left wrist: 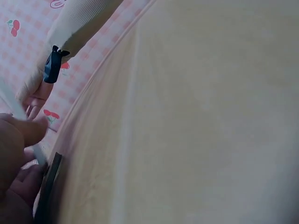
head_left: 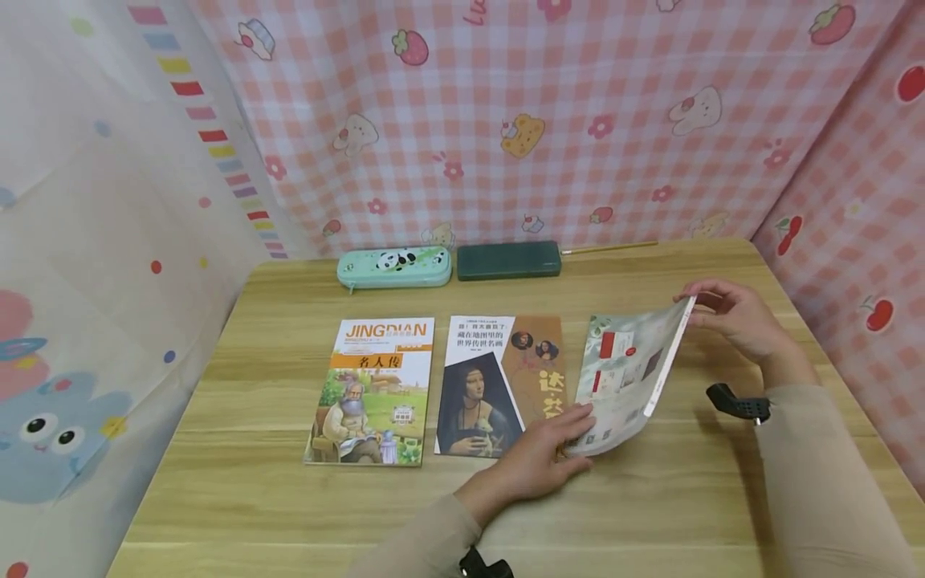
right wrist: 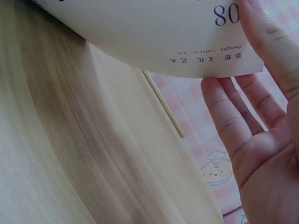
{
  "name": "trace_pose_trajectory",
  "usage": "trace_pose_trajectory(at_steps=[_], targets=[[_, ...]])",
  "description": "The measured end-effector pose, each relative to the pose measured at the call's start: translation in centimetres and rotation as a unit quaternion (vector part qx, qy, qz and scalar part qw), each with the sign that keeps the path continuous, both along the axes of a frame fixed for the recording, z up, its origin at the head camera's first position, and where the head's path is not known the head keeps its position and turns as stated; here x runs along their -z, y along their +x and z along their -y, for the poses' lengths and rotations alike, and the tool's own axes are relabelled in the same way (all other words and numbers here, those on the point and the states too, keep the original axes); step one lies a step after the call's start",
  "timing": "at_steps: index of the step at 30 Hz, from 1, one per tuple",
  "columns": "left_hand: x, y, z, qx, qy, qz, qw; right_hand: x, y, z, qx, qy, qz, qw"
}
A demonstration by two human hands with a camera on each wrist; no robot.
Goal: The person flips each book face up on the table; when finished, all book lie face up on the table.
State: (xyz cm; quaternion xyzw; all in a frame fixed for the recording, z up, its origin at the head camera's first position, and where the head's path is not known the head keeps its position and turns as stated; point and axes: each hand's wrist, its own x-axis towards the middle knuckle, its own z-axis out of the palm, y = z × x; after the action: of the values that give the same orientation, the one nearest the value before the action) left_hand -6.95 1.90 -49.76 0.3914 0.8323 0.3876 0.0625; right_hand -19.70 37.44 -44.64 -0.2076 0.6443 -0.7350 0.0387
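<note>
A thin softcover book (head_left: 621,373) is tilted up, its white spine raised on the right and its pale green printed face showing. At the top of that spine, my right hand (head_left: 737,317) pinches the book between thumb and fingers. The right wrist view shows the thumb on the white printed cover (right wrist: 154,37) and fingers behind its edge. My left hand (head_left: 535,457) touches the book's lower left corner with fairly straight fingers, the thumb just below the bottom edge. Beside it lies a book with a portrait cover (head_left: 477,401), partly hidden by the left hand.
Further left lies a book with a bearded man (head_left: 368,393) on its cover. Along the back stand a mint panda pencil case (head_left: 393,267), a dark green case (head_left: 509,261) and a thin brush (head_left: 614,247). The wooden table (head_left: 253,514) meets pink checked cloth (head_left: 462,96) behind.
</note>
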Motion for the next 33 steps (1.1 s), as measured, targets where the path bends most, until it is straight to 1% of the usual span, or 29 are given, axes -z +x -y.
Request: trace_pose_trajectory(at_steps=[2,3,6,8,10,12,14,16,18,20,22,25,27,29,33], targets=[[-0.1,0.2,0.2,-0.003,0.010,-0.022,0.9997,-0.1,0.1,0.1,0.007,-0.011,-0.005,0.9999],[-0.2,0.3,0.4,-0.007,0.018,-0.033,0.9993,-0.2,0.1,0.2,0.013,-0.013,-0.011,0.9998],[-0.6,0.5,0.6,-0.027,0.053,-0.053,0.9968,-0.7,0.1,0.5,0.034,-0.023,-0.019,0.9990],[-1.0,0.6,0.6,-0.037,0.081,-0.052,0.9946,-1.2,0.1,0.8,0.053,-0.022,-0.027,0.9980],[-1.4,0.6,0.7,-0.042,0.098,-0.054,0.9928,-1.8,0.0,1.2,0.064,-0.021,-0.033,0.9972],[-1.8,0.7,0.6,-0.047,0.109,-0.058,0.9913,-2.3,0.0,1.6,0.074,-0.019,-0.042,0.9962],[-2.3,0.8,0.5,-0.051,0.116,-0.048,0.9908,-2.7,-0.1,1.9,0.087,-0.016,-0.043,0.9951],[-2.8,1.0,0.4,-0.060,0.123,-0.031,0.9901,-3.1,-0.1,2.3,0.107,-0.012,-0.035,0.9936],[-3.3,1.1,0.2,-0.068,0.134,-0.010,0.9886,-3.3,-0.1,2.6,0.133,0.005,-0.024,0.9908],[-3.7,1.3,0.0,-0.074,0.147,0.014,0.9862,-3.5,-0.2,2.9,0.166,0.045,-0.015,0.9851],[-4.0,1.4,-0.2,-0.080,0.162,0.039,0.9828,-3.6,-0.3,3.1,0.176,0.083,-0.007,0.9808],[-4.1,1.5,-0.4,-0.091,0.180,0.082,0.9760,-3.5,-0.4,3.5,0.184,0.154,0.000,0.9709],[-4.1,1.6,-0.4,-0.105,0.191,0.114,0.9692,-3.3,-0.4,3.6,0.182,0.190,0.009,0.9648],[-4.0,1.5,-0.4,-0.124,0.205,0.145,0.9600,-3.1,-0.4,3.8,0.188,0.235,0.011,0.9537],[-4.0,1.3,-0.2,-0.166,0.245,0.196,0.9350,-2.9,-0.5,4.1,0.189,0.294,0.009,0.9368]])
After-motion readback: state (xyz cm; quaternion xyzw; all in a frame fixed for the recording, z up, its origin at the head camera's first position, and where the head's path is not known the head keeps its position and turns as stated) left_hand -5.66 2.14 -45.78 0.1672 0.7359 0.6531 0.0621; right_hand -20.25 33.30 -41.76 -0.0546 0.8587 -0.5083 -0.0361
